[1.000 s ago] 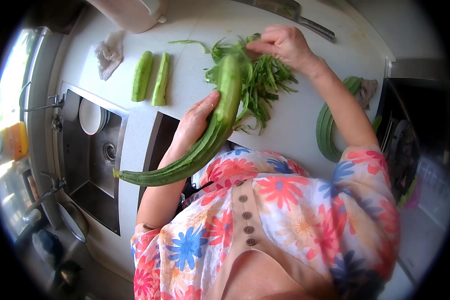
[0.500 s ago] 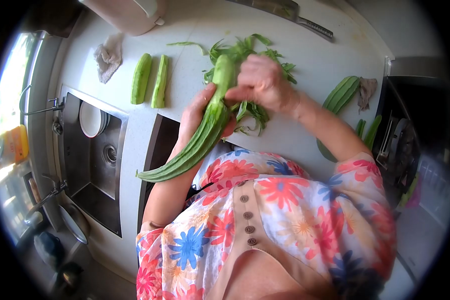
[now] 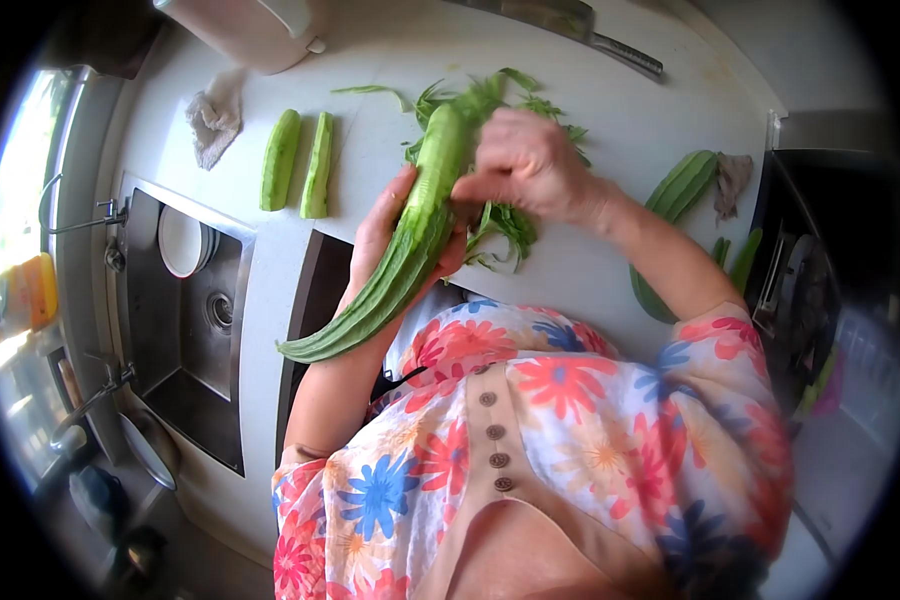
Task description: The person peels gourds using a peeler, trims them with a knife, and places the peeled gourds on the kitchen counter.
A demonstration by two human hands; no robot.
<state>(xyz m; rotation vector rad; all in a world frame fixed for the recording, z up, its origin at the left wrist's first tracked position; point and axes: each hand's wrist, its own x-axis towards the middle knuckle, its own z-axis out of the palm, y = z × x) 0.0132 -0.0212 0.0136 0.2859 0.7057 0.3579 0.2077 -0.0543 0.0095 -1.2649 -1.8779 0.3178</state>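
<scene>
Gourd (image 3: 375, 290), long and ridged, lies in the head view across the middle, raised before the floral shirt (image 3: 570, 400) in the left hand (image 3: 378, 225). That hand is wrapped round its middle from beneath, thumb along the near side and fingertips showing at the other edge. The upper end is pale and smooth; the lower part keeps its dark green ridges and tapers to a thin tip over the left forearm.

The right hand (image 3: 530, 165) is just beside the pale end, fingers curled in and thumb pointing at the gourd. It is blurred, so I cannot tell whether it pinches anything.

Behind and below the right hand, green peelings (image 3: 510, 230) are heaped loosely on the white bench (image 3: 375, 125). To the left, two pale green pieces (image 3: 280, 160) lie side by side, apart from each other, with a crumpled cloth (image 3: 215, 120) beyond them and a pinkish container (image 3: 245, 35) at the top edge. A knife (image 3: 625, 53) lies at the far side, handle towards the right. Another ridged gourd (image 3: 685, 185) rests on the right, partly hidden by the forearm. At far left, the metal sink (image 3: 185, 400) holds stacked plates (image 3: 182, 242).
</scene>
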